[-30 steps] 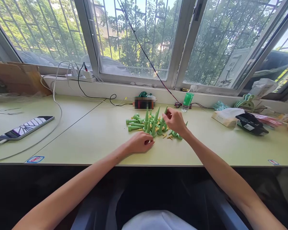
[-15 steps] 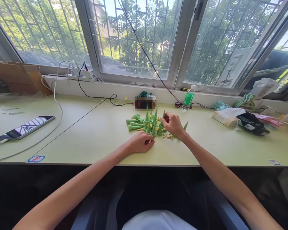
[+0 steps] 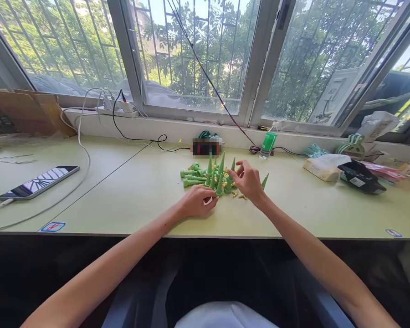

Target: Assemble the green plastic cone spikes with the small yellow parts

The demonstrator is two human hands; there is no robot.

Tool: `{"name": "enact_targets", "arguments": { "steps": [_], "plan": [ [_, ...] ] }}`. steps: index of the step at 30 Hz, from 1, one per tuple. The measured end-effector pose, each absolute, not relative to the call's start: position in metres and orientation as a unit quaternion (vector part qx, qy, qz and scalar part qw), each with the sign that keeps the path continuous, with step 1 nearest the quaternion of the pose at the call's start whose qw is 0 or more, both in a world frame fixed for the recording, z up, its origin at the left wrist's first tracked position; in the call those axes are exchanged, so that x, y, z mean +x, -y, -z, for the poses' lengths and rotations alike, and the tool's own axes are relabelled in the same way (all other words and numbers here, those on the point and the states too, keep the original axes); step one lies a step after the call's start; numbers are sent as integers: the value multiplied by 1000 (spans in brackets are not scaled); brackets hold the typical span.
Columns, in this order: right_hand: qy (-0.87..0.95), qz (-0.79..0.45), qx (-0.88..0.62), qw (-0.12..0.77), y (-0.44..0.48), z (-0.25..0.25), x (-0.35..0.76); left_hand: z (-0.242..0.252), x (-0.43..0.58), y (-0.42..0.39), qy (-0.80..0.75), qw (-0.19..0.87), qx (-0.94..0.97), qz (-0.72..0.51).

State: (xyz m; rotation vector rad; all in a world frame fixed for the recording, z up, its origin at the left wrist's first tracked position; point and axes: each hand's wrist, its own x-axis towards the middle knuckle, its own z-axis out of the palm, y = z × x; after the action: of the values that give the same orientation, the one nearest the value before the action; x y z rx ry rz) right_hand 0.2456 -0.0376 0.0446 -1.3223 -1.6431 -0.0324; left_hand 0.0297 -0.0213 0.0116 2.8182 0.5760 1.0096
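Several green plastic spikes [image 3: 210, 166] stand point-up in a cluster at the middle of the table, with others lying on their sides at the left. Small yellow pieces [image 3: 242, 197] lie among and in front of them. My left hand [image 3: 197, 201] rests at the cluster's front edge, thumb and fingertips pinched together beside the nearest spike [image 3: 219, 187]; what they hold, if anything, is hidden. At the right side my right hand [image 3: 248, 181] is open, thumb and fingers apart, close to an upright spike [image 3: 233, 165]. Another spike [image 3: 265, 181] leans out behind the right wrist.
A plugged-in phone [image 3: 39, 183] and its white cable lie at the left. Behind the spikes are a blurred dark device [image 3: 206, 148] and a green-labelled bottle [image 3: 268, 142]. Tissues [image 3: 324, 166] and a black package [image 3: 360, 176] lie at the right. The table's front edge [image 3: 225, 237] is near me.
My right hand's fingers have spread and come away from the upright spike, which stays standing. My left hand has shifted slightly left, its fingers still pinched.
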Motion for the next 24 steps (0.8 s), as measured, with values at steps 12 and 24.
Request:
{"name": "enact_targets", "arguments": {
  "steps": [12,24],
  "plan": [
    [809,52,-473,347,62,8,255,-29,0,-14,-460,-37,805,-374],
    [809,39,-489,325,61,10,249,-27,-10,-23,-496,-12,836,-233]
  ]
}}
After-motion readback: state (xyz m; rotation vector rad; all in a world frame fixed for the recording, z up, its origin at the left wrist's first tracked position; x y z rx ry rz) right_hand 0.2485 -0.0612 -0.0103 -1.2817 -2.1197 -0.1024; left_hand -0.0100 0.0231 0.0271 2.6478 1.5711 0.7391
